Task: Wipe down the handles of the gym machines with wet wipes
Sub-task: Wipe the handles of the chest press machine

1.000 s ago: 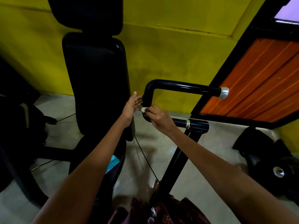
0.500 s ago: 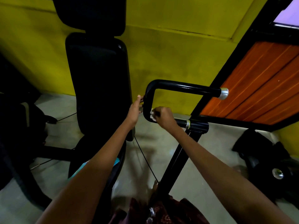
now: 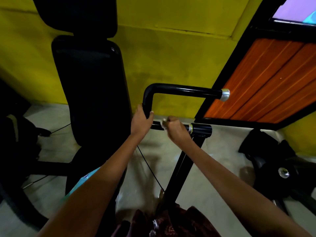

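Observation:
A black U-shaped machine handle (image 3: 184, 90) with a silver end cap stands at mid-frame on a black post. My left hand (image 3: 142, 121) grips the handle's curved bend, fingers wrapped round the tube. My right hand (image 3: 174, 128) holds a small white wet wipe (image 3: 164, 124) curled round the lower bar, just left of the silver collar. Most of the wipe is hidden inside my fist.
A tall black padded backrest (image 3: 90, 86) rises to the left of the handle. A thin black cable (image 3: 148, 165) hangs below my left wrist. An orange wooden panel (image 3: 266, 82) in a black frame leans at the right. Dark weight plates (image 3: 283, 173) lie on the floor at the right.
My left hand went from open fingers beside the bend to gripping it. My right hand slid with the wipe to the right along the lower bar toward the collar.

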A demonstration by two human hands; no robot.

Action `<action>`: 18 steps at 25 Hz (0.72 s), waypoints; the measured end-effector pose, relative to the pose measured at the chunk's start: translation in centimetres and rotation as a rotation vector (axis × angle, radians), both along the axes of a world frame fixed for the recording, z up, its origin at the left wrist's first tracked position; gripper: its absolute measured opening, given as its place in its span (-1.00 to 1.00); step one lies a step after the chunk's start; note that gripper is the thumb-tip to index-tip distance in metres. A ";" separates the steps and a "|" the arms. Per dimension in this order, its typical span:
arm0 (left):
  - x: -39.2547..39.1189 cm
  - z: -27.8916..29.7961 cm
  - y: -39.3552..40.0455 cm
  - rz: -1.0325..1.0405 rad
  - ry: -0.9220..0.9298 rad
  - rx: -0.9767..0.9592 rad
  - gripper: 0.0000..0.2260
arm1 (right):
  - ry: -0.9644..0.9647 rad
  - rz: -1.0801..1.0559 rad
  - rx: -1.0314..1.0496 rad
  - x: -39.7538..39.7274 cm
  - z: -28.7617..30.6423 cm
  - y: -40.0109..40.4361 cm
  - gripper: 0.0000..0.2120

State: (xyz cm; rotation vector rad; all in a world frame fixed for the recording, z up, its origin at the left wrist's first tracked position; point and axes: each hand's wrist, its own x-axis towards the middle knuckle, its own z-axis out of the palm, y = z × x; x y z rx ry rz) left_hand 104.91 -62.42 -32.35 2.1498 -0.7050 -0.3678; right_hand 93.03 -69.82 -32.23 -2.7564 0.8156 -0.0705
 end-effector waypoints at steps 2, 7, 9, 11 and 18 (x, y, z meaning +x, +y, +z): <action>-1.1 -0.2 -0.1 0.005 -0.028 0.015 -0.65 | -0.023 -0.126 -0.014 -3.2 -0.5 -2.5 -0.79; -2.1 -0.6 -0.3 0.032 0.011 -0.014 -0.55 | -0.176 -0.358 0.039 -2.5 -1.1 -1.1 -0.77; -1.9 -1.0 -0.3 0.023 0.002 -0.003 -0.57 | -0.253 -0.270 0.106 0.4 -1.1 1.3 -0.79; -1.8 -1.2 -0.2 0.018 -0.028 0.047 -0.59 | -0.227 -0.137 0.085 0.6 -1.2 2.1 -0.78; -2.1 -1.8 0.0 0.006 -0.613 0.344 -0.28 | -0.135 -0.345 -0.053 -4.9 -1.4 -2.0 -0.73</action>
